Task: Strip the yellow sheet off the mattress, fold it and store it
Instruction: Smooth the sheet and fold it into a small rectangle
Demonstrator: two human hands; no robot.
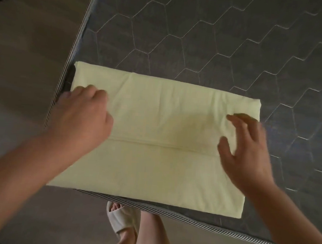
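Folded yellow sheet [155, 140] lies on mattress [237, 51] corner. Left hand [84, 116], fingers curled, rests at 9 o'clock; right hand [245, 152], fingers spread, at 3 o'clock.

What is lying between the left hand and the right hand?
In the head view, only the folded yellow sheet lies between the left hand and the right hand; nothing rests on it there.

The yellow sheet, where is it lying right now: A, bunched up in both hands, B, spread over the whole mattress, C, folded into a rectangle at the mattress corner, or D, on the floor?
C: the yellow sheet lies as a flat folded rectangle at the corner of the bare grey mattress.
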